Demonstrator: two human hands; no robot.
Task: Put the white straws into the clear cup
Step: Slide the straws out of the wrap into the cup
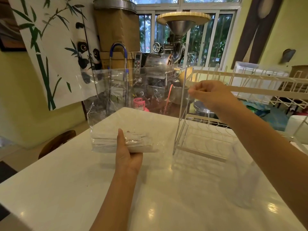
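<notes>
Now L hand under straw bag, R hand at bag corner.

Yellow-green walls; panda-and-bamboo hanging at left, dark framed picture behind it. Tall barred windows at the back, green foliage outside, daylight coming through. Metal machine with funnel hopper before the glass, possibly a coffee roaster. Glossy white table catching lamp glints; dark wooden chair back low at left

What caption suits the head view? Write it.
Left hand grips bagged straws; right hand lifts the bag edge.
</notes>
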